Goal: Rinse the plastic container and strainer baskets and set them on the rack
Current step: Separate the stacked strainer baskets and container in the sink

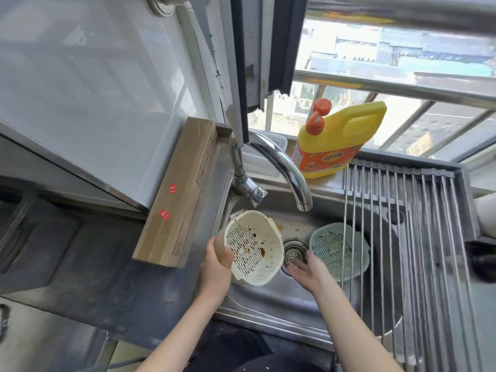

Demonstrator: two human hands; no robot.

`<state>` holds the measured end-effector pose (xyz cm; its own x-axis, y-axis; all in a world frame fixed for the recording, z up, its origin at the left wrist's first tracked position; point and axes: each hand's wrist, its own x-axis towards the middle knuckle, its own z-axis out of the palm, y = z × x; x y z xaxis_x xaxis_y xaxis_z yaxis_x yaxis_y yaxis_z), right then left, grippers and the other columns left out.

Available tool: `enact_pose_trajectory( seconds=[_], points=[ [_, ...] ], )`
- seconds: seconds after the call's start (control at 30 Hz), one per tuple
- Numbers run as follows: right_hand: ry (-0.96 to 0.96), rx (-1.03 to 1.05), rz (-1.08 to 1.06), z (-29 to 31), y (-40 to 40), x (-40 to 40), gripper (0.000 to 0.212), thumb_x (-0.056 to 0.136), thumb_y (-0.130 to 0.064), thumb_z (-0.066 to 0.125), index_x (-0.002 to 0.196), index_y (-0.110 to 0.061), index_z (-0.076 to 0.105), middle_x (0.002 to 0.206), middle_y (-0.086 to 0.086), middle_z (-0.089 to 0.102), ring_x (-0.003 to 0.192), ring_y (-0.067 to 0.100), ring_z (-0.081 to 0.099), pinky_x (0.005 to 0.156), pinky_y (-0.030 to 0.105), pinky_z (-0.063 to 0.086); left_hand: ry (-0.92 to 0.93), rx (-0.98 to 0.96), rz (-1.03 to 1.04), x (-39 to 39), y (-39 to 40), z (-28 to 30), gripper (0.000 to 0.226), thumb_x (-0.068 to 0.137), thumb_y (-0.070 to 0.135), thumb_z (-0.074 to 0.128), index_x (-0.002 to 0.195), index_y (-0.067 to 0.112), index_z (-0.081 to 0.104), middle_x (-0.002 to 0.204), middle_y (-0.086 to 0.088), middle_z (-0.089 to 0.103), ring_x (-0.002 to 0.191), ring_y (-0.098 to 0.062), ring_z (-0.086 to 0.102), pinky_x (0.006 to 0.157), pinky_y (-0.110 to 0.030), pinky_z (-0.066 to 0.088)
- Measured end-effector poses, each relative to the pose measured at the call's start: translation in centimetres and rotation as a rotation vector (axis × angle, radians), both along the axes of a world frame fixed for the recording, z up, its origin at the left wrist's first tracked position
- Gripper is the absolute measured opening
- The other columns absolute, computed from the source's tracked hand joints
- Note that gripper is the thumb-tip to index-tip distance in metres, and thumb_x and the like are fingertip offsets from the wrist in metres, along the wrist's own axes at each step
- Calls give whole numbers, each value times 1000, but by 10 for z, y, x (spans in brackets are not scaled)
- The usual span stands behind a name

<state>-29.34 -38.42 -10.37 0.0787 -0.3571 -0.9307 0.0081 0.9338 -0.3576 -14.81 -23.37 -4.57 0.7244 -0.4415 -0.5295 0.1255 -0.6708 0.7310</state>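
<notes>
My left hand (pixel 218 260) grips the left rim of a cream strainer basket (pixel 252 249), tilted so its slotted, brown-stained bottom faces me, over the left part of the steel sink (pixel 268 304). My right hand (pixel 306 269) hovers open and blurred beside the drain (pixel 294 252), holding nothing. A pale green strainer basket (pixel 332 249) lies in the sink to the right, partly under the roll-up rod rack (pixel 418 237). No water runs from the faucet (pixel 284 167) above. A clear plastic container (pixel 268 146) sits behind the faucet, mostly hidden.
A yellow detergent jug (pixel 335 140) with an orange pump stands on the sill behind the sink. A long cardboard box (pixel 179 194) leans along the counter at the left. An open window frame (pixel 252 55) hangs over the faucet.
</notes>
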Motion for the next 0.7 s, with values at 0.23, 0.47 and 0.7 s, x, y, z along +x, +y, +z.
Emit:
enact_pose_trajectory(
  seconds=[0.23, 0.47, 0.7],
  points=[
    [156, -432, 440, 31, 30, -8, 29, 96, -22, 54, 122, -11, 59, 116, 8, 65, 100, 23, 65, 68, 30, 60, 166, -56, -14, -11, -3, -1, 60, 97, 38, 45, 149, 18, 22, 144, -9, 44, 128, -27, 47, 106, -46, 40],
    [222, -423, 420, 37, 32, -19, 22, 88, -11, 66, 109, -5, 65, 104, 13, 66, 89, 26, 68, 63, 37, 61, 529, -189, 76, -6, 3, 0, 57, 98, 35, 45, 148, 31, 19, 140, -11, 48, 117, -25, 52, 87, -54, 53],
    [208, -451, 371, 41, 37, -15, 12, 87, -6, 66, 98, -10, 63, 101, 13, 69, 86, 27, 70, 62, 38, 61, 762, -340, 177, 3, 10, 4, 58, 94, 28, 51, 145, 33, 22, 131, -11, 53, 110, -28, 55, 68, -54, 55]
  ],
)
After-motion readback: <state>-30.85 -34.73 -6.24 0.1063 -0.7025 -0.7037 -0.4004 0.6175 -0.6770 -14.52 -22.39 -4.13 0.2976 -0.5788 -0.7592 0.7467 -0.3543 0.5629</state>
